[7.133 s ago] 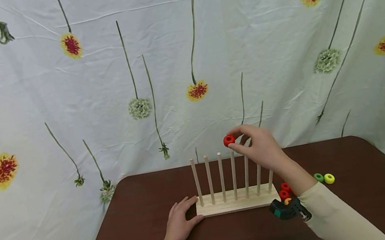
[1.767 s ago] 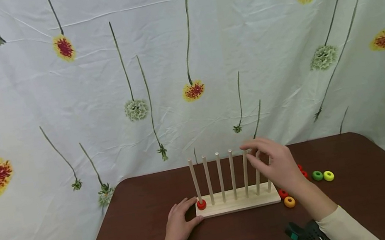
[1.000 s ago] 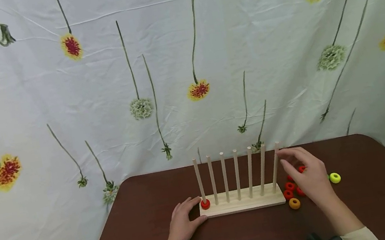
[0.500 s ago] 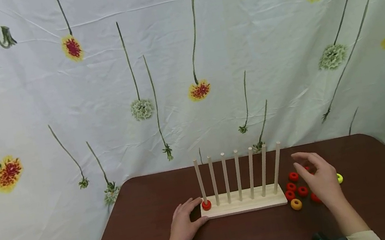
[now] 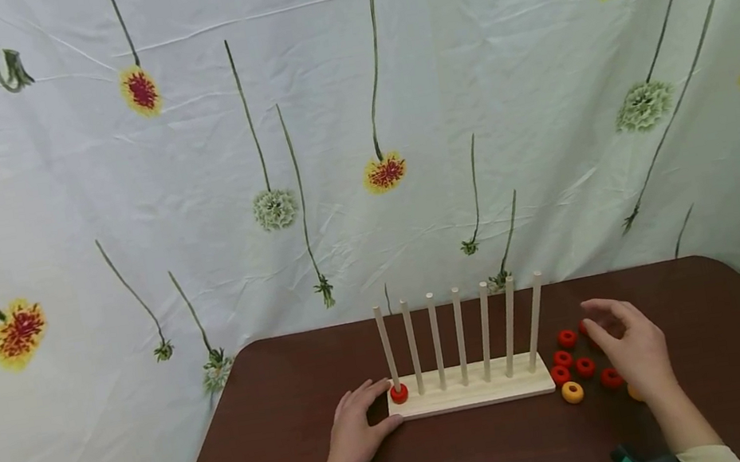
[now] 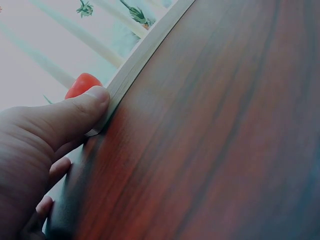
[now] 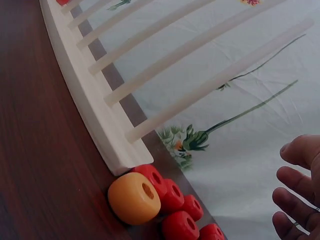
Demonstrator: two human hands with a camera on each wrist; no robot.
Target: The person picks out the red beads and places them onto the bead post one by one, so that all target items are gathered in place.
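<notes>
A pale wooden peg board (image 5: pixel 472 394) with a row of several upright pegs stands on the table. One red bead (image 5: pixel 399 394) sits at the foot of its leftmost peg. My left hand (image 5: pixel 359 436) grips the board's left end, its thumb (image 6: pixel 92 102) against the front corner. Off the right end of the board, my right hand (image 5: pixel 636 349) hovers above loose beads, with a gap between thumb and fingers and nothing held in view. Several red beads (image 5: pixel 585 367) and an orange bead (image 5: pixel 572 393) lie beside it; a second orange bead (image 5: pixel 634 393) is partly covered by the hand.
The dark brown table (image 5: pixel 493 458) has rounded far corners. Behind it hangs a white cloth (image 5: pixel 344 251) printed with flowers.
Earlier my right hand held a red bead above the pegs; a red bead is now on the leftmost peg. The right hand has moved right to the loose beads. The left hand stays at the board.
</notes>
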